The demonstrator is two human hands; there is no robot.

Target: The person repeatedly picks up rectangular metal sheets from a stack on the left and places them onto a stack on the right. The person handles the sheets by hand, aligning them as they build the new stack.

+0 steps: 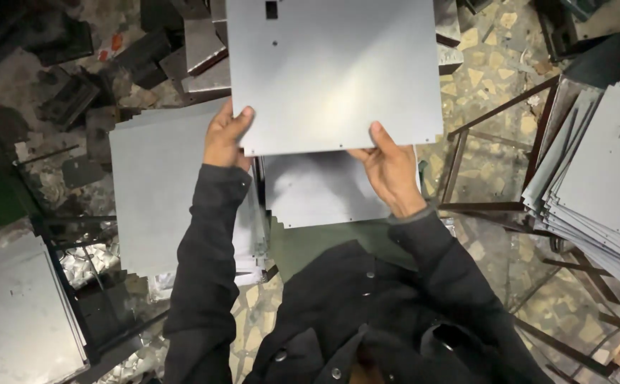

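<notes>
A large grey metal sheet with a small square cut-out and small holes is held up in front of me by its near edge. My left hand grips the sheet's lower left corner, thumb on top. My right hand grips the lower edge towards the right, thumb on the sheet. Both sleeves are dark. Under the held sheet lies another grey sheet on a stack.
A stack of grey sheets lies at the left, another fanned stack at the right on a dark metal frame. More sheets lie at the lower left. Dark metal parts litter the stone-chip floor.
</notes>
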